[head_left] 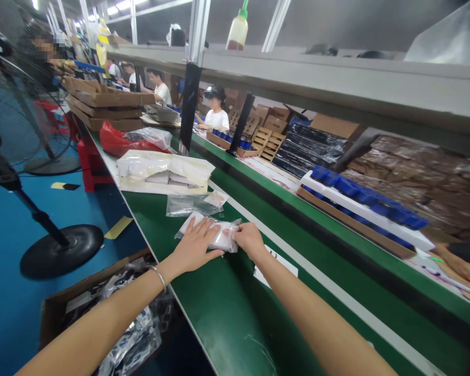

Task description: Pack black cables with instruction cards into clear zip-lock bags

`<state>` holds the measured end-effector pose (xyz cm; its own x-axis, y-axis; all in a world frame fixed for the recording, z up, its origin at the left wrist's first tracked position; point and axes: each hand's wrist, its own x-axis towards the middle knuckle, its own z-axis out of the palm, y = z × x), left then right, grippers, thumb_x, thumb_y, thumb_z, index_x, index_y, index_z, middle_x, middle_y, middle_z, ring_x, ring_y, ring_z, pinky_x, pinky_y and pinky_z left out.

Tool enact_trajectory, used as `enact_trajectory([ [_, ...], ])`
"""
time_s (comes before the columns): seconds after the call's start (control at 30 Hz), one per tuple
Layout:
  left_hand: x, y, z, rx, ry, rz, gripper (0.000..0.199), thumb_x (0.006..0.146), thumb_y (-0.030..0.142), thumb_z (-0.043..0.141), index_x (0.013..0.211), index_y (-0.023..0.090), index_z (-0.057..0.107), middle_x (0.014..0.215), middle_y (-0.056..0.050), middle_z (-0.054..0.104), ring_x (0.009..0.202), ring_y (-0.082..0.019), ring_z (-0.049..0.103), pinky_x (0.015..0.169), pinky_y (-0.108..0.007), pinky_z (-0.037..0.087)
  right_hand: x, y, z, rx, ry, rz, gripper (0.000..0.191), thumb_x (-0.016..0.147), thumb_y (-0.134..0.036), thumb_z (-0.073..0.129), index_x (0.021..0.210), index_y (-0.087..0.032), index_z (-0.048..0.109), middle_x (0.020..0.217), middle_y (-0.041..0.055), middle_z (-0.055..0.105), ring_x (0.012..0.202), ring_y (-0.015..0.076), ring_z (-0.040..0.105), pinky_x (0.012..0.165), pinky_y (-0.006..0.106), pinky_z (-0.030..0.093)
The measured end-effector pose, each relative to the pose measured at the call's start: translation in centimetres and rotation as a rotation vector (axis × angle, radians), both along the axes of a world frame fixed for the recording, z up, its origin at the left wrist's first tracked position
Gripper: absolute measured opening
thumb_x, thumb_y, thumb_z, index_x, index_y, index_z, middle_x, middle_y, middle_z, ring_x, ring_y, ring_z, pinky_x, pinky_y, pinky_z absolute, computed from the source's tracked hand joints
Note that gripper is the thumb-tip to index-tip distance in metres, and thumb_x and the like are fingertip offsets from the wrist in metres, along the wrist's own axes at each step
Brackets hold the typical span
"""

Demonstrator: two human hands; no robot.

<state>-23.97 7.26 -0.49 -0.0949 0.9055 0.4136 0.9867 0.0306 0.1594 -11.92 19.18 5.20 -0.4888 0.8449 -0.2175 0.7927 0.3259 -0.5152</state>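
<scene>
At the far left, a cardboard box (58, 313) sits on the blue floor below the belt edge, holding bagged goods, with the round black base of a fan stand (60, 250) beside it. The person's left hand (196, 245) lies flat and palm down, fingers spread wide, pressing on a clear plastic bag (207, 235) with a metal bangle (159, 277) at the wrist. The bag lies on a green conveyor belt (223, 313), its long axis running roughly across the belt from hand to hand, tilted slightly, with a white item (215, 237) inside. No writing on it can be read. The right hand (250, 240) is partly curled at the bag's right end, touching it, though whether it pinches the plastic cannot be told. Just ahead lies a second clear bag (191, 205), then a plastic-wrapped stack of white packets (164, 172). A white paper slip (276, 266) sits under the right wrist, its print too small to read. Further right, blue-topped items fill a white tray (368, 201), and a co-worker's hand (460, 266) rests at the edge.
</scene>
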Motion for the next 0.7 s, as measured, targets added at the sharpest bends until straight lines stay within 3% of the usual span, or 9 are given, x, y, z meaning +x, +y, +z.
enact_trajectory([
  [0.17,0.03,-0.03,-0.11,0.004,0.014,0.006,0.058,0.087,0.053,0.051,0.134,0.019,0.044,0.144,-0.012,0.042,0.135,-0.031,0.033,0.11,-0.058,0.019,0.21,-0.31,0.56,0.057,-0.045,0.023,0.025,0.092,-0.033,0.057,0.109,-0.016,0.059,0.109,0.0063,0.062,0.093,0.0201,0.063,0.079,0.04,0.053],
  [0.37,0.01,0.03,-0.25,0.009,0.032,0.008,0.059,0.087,0.054,0.05,0.133,0.017,0.045,0.144,-0.013,0.043,0.136,-0.031,0.032,0.11,-0.058,0.018,-0.13,-0.2,0.04,0.021,-0.085,0.065,0.026,0.091,-0.032,0.057,0.11,-0.015,0.059,0.109,0.0063,0.062,0.091,0.0201,0.063,0.077,0.039,0.053],
  [0.7,0.08,0.05,-0.33,0.011,0.046,0.018,0.059,0.088,0.052,0.05,0.134,0.017,0.044,0.143,-0.013,0.045,0.136,-0.031,0.033,0.111,-0.058,0.017,-0.29,-1.04,0.2,0.121,-0.006,0.065,0.026,0.091,-0.031,0.057,0.112,-0.015,0.058,0.11,0.0066,0.062,0.091,0.0198,0.063,0.078,0.039,0.053],
])
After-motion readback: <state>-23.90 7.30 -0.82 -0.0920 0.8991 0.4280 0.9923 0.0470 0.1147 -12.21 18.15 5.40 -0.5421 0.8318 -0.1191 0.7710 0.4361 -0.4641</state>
